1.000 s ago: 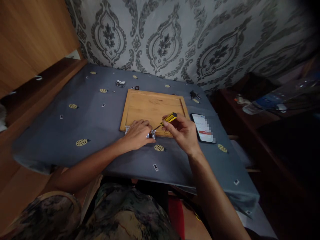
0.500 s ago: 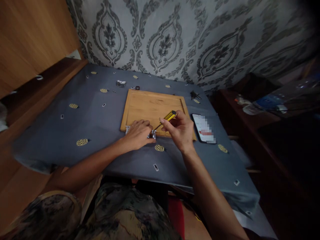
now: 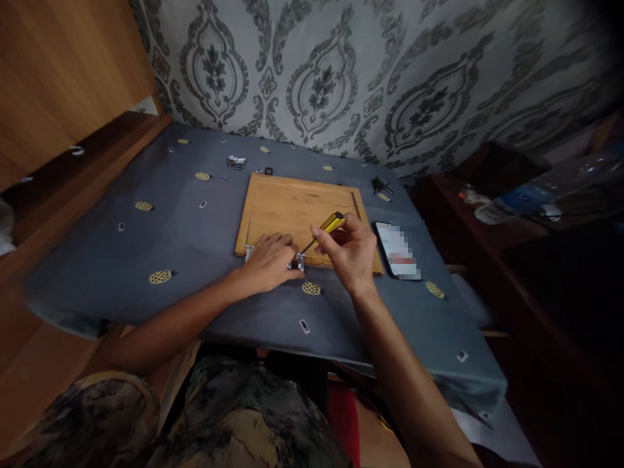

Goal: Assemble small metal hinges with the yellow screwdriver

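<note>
My right hand (image 3: 353, 253) is closed on a yellow and black screwdriver (image 3: 331, 225), its shaft slanting down to the left. The tip meets a small shiny metal hinge (image 3: 298, 261) at the near edge of a framed wooden panel (image 3: 297, 205). Over that same edge lies my left hand (image 3: 270, 262), fingers bent together and pressing the hinge against the wood. Part of the hinge is hidden beneath this hand. Another bit of metal (image 3: 248, 251) shows at the panel's near left corner, beside my left knuckles.
A phone (image 3: 397, 252) lies right of the panel on the blue-grey tablecloth (image 3: 185, 247). Further back are a loose metal hinge (image 3: 236, 162), tiny screws (image 3: 223, 178) and a dark object (image 3: 380, 186). A plastic bottle (image 3: 526, 195) lies on the brown surface at right.
The screwdriver handle and my right hand have shifted very slightly up and left. My left hand, the hinge and the panel stay in place.
</note>
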`<state>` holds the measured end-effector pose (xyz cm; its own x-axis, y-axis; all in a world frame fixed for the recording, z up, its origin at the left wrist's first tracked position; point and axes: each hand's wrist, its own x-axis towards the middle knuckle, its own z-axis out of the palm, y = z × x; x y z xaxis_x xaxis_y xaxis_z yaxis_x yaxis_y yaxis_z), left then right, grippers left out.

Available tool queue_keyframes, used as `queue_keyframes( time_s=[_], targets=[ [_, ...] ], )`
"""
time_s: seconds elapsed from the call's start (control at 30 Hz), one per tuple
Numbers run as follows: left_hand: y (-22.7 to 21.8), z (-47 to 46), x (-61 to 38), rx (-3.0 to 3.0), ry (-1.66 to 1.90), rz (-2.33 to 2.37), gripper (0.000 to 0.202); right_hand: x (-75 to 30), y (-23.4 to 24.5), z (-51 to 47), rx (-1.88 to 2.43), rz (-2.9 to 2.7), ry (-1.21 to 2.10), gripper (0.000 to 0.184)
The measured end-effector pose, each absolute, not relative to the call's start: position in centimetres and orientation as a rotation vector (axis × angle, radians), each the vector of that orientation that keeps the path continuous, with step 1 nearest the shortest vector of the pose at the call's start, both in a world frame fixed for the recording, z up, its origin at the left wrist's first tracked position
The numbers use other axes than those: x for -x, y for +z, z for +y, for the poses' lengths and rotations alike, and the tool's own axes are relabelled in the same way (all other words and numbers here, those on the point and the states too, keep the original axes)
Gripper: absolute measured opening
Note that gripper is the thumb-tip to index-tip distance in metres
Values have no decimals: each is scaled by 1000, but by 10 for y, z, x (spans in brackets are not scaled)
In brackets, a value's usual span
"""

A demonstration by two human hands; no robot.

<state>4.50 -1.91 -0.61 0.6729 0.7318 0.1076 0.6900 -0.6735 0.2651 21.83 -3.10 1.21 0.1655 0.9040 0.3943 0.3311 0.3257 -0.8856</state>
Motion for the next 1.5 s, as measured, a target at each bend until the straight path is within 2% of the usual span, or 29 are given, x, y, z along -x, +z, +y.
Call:
queue_keyframes(
  time_s=[0.33, 0.77, 1.03, 1.4, 1.5],
  targets=[
    [-4, -19, -45, -2687, 312, 1153, 31, -218, 23, -41, 1183, -1250, 384, 41],
    [-6, -19, -45, -2696, 311, 1167, 31, -224, 10, -43, 1226, -1305, 476, 38],
    [-6, -19, -45, -2706, 308, 1163, 33, -223, 9, -42, 1243, -1313, 525, 44],
    [-7, -19, -45, -2707, 311, 1161, 33, -229, 10, -41, 1220, -1427, 557, 33],
    [-7, -19, -45, -2709, 309, 1156, 34, -231, 13, -42, 1179, -1449, 638, 36]
  ],
)
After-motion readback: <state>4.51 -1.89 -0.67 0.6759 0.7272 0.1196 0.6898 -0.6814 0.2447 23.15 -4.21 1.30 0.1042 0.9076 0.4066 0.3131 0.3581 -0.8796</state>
